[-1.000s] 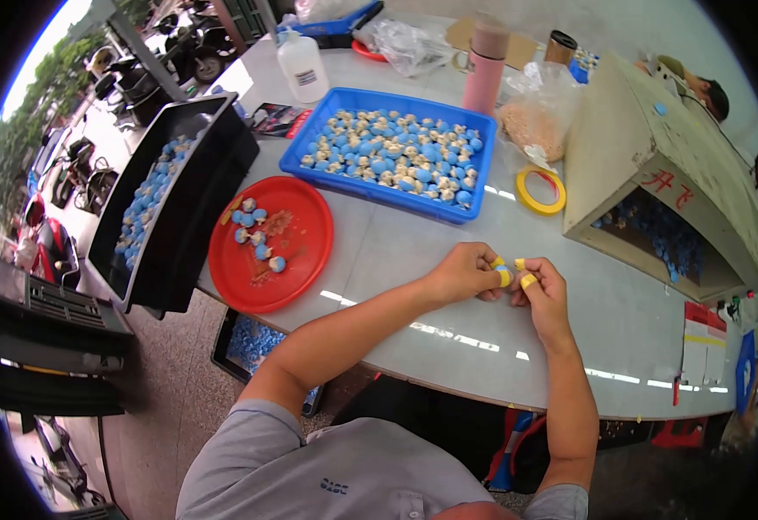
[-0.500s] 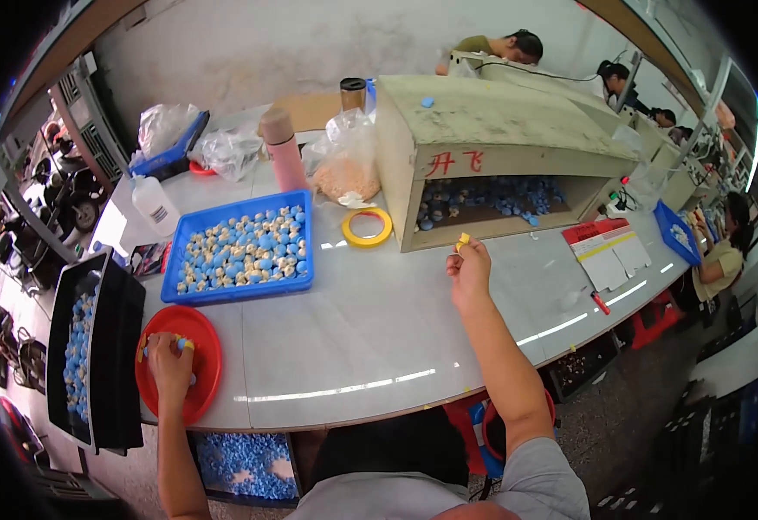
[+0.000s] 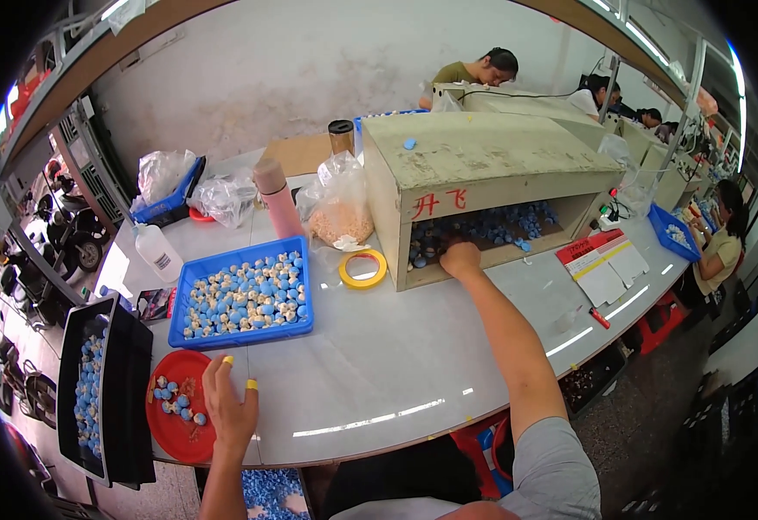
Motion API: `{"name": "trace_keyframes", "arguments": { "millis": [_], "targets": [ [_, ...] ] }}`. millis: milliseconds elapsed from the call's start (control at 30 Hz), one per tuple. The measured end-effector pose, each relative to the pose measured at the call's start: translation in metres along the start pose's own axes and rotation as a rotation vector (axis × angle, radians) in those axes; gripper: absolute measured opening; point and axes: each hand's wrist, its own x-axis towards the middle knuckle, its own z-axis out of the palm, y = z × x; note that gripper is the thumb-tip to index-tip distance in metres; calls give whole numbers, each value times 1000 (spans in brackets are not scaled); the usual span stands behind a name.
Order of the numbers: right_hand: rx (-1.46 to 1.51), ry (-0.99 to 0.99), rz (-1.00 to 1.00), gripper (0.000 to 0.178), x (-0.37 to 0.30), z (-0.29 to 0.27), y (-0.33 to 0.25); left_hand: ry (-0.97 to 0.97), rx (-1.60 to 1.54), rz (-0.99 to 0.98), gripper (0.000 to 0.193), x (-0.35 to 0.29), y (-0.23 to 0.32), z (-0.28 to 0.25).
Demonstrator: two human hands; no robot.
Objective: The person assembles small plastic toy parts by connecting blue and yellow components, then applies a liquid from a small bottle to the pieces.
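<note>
My left hand hovers at the right rim of a round red plate, its fingers spread and nothing in them. Yellow bands wrap its thumb and a fingertip. Several small blue-and-cream balls lie on the plate. My right hand reaches into the low front opening of a pale box-shaped housing. Its fingers are hidden inside, so whether they grip anything does not show. Many small blue pieces are heaped on the housing's floor around and behind that hand.
Left of centre stands a blue tray full of blue-and-cream balls; a black bin holds more. Yellow tape, a pink bottle and a filled plastic bag stand behind. Papers lie right. Co-workers sit beyond.
My left hand has lifted off the red plate and opened to its right, uncovering the balls there. My right hand has gone from in front of the housing into its opening. The view has shifted.
</note>
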Motion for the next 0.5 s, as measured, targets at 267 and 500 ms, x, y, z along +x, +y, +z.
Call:
{"name": "trace_keyframes", "arguments": {
  "millis": [267, 500],
  "targets": [
    [1091, -146, 125, 45, -110, -25, -37, -344, -673, -99, 46, 12, 68, 80],
    [1446, -497, 87, 44, -217, -25, -93, -578, -719, 55, 42, 18, 115, 126]
  ]
}}
